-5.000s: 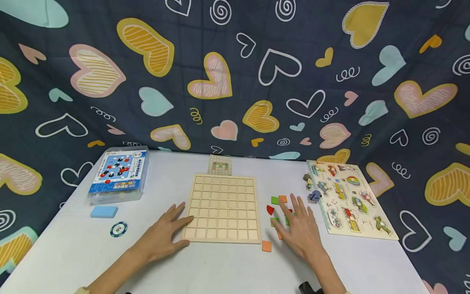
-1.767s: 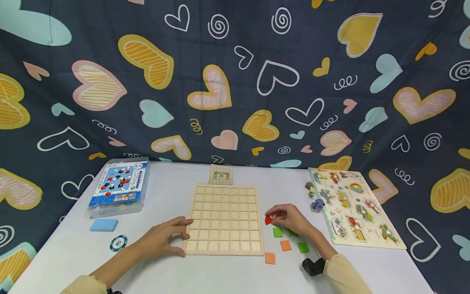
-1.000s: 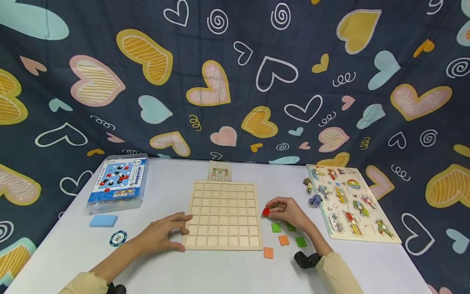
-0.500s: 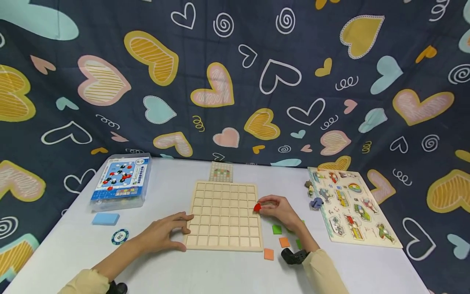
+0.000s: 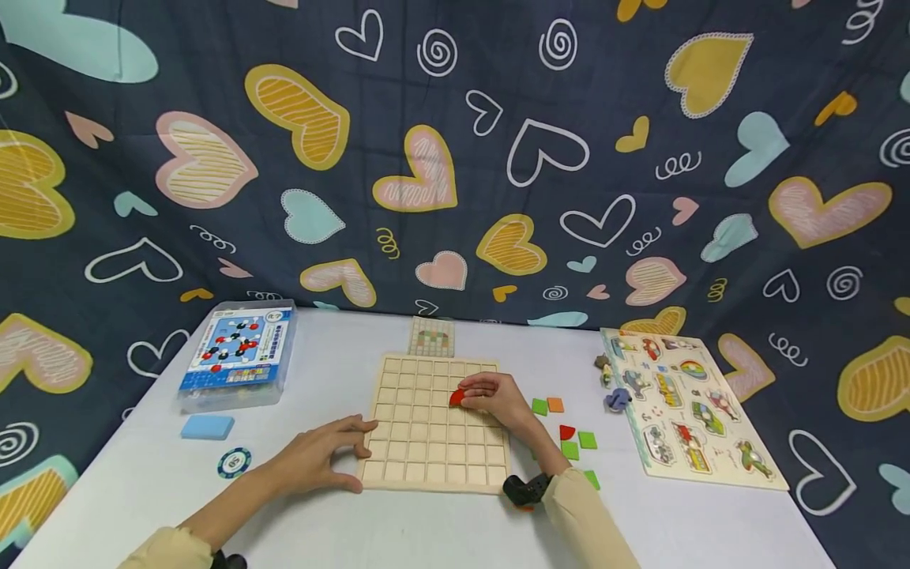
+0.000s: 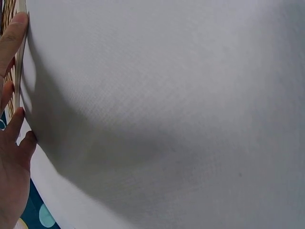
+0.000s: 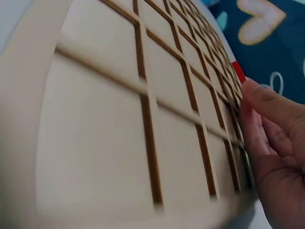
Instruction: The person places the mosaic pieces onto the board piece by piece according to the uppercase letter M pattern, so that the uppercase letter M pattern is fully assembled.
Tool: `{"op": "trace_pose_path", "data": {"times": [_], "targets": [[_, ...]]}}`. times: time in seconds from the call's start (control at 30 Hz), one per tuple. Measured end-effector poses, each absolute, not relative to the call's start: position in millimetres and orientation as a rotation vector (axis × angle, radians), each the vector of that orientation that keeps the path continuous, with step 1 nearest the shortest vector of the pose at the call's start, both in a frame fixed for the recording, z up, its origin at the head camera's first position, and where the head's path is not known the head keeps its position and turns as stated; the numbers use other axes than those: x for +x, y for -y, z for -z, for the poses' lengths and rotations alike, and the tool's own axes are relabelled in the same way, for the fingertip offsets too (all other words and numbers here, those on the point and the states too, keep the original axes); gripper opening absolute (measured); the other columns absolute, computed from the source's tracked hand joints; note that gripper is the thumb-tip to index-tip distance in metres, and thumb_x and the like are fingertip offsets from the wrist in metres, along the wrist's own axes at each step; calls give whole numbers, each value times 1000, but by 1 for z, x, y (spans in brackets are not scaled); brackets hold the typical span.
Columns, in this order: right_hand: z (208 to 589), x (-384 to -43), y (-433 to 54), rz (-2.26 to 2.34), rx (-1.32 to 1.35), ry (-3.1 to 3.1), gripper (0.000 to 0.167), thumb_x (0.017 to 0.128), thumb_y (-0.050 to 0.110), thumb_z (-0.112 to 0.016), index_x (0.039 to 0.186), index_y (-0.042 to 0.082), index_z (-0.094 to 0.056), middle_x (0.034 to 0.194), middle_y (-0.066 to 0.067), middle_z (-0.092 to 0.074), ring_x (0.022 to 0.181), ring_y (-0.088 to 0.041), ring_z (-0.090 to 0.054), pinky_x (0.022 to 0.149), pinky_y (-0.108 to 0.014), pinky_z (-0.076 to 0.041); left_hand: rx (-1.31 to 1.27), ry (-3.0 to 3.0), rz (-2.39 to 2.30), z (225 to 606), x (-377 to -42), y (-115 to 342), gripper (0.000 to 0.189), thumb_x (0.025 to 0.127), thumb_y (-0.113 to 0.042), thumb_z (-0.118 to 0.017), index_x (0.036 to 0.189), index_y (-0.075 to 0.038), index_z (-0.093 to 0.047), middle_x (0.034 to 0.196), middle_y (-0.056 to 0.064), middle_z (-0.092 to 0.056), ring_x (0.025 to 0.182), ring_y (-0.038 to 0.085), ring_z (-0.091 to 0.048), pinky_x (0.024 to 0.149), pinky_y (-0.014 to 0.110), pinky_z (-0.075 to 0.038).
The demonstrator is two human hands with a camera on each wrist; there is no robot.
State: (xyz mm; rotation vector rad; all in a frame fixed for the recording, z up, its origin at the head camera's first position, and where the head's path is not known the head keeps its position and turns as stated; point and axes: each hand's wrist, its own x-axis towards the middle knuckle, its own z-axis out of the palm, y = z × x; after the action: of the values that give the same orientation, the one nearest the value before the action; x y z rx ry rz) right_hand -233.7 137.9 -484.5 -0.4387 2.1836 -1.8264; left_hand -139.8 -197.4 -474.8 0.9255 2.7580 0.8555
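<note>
A wooden grid board point(image 5: 425, 454) with square cells lies mid-table. My left hand point(image 5: 323, 454) rests at its left edge, fingers loosely bent with the fingertips touching the frame; in the left wrist view the fingers point(image 6: 13, 36) lie along that edge. Over the upper right part of the board, my right hand point(image 5: 499, 399) pinches a red quarter-round tile point(image 5: 456, 398) between thumb and fingers. The right wrist view shows only a sliver of the red tile point(image 7: 238, 70) beyond the thumb. Whether the tile touches a cell, I cannot tell.
Right of the board lie several green tiles point(image 5: 586, 439), an orange tile point(image 5: 555, 405) and another red tile point(image 5: 566, 432). A pattern card point(image 5: 431, 332) sits behind the board. Farther out are a picture puzzle point(image 5: 693, 395), a boxed set point(image 5: 238, 348), a blue block point(image 5: 207, 427) and a poker chip point(image 5: 234, 462).
My right hand has picked up the red tile from the loose tiles and carried it leftward, from beside the board to above its cells. The left hand stays at the board's left edge.
</note>
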Motion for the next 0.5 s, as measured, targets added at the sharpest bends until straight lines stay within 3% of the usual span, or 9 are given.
{"op": "trace_pose_path", "data": {"times": [0.27, 0.5], "targets": [[491, -236, -102, 1863, -550, -2250, 26, 83, -1, -72, 108, -6, -66, 104, -20, -68, 92, -26, -68, 75, -24, -56, 931, -2774, -846, 477, -138, 198, 36, 67, -56, -75, 90, -32, -62, 140, 2, -52, 130, 39, -43, 94, 58, -44], [490, -234, -77, 1917, -608, -2263, 26, 81, -5, -71, 107, -10, -65, 102, -27, -67, 93, -41, -65, 72, -24, -56, 928, -2763, -857, 476, -140, 196, 36, 68, -55, -76, 91, -32, -62, 141, 3, -52, 131, 39, -42, 95, 59, -43]]}}
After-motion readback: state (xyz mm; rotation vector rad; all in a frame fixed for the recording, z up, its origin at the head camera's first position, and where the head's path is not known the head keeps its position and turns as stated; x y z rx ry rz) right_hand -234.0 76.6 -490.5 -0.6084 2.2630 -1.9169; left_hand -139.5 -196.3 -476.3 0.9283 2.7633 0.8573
